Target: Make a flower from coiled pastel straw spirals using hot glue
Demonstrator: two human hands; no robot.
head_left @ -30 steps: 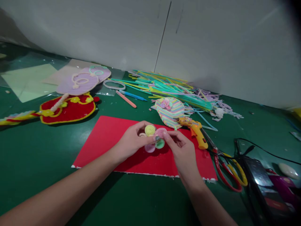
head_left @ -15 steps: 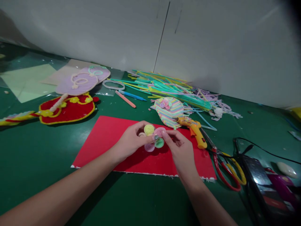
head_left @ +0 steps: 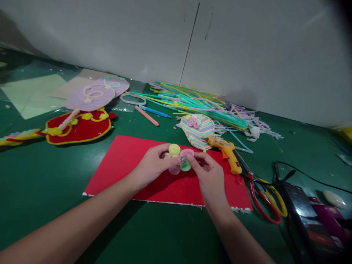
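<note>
Between my two hands is a flower of coiled pipe-cleaner discs [head_left: 174, 149] in yellow, pink, green, lilac and cream. My left hand [head_left: 154, 163] is closed on its left side, with the thumb across the middle. The fingers of my right hand [head_left: 207, 168] pinch the pink disc on the right. Part of the flower is hidden behind my thumbs. Both hands are above a red sheet [head_left: 115, 161] with a ragged white front edge. A striped pastel disc [head_left: 198, 134] with small coils on it lies just beyond.
A yellow glue gun [head_left: 231, 157] and red-and-yellow-handled scissors [head_left: 264, 205] lie at the right, near a phone [head_left: 298, 201] and black cable. Pipe cleaners [head_left: 192, 102] are heaped behind. Two markers [head_left: 147, 116] and a red fan-shaped piece [head_left: 82, 128] lie to the left.
My right thumb and fingers have shifted slightly left on the pink disc, and the flower has tilted a little. My left hand has hardly moved.
</note>
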